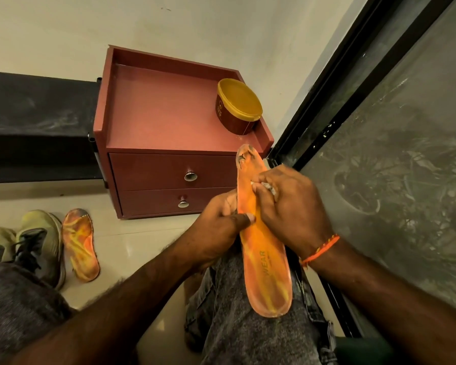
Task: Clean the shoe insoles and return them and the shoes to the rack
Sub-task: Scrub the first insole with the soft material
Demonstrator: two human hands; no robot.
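Observation:
An orange insole [267,272] rests lengthwise on my right thigh, its worn toe end pointing at the cabinet. My left hand [216,230] grips its left edge, thumb on top. My right hand [290,206] presses a small crumpled white wipe [267,187] against the insole's upper part. A second orange insole [81,245] lies on the floor at the left, beside a pair of yellow-green shoes [40,243] with dark laces.
A red-brown two-drawer cabinet [169,143] stands ahead, with a yellow-lidded tub [238,109] on its top right corner. A dark shelf surface [37,122] runs off to the left. A black-framed glass door [379,154] fills the right side.

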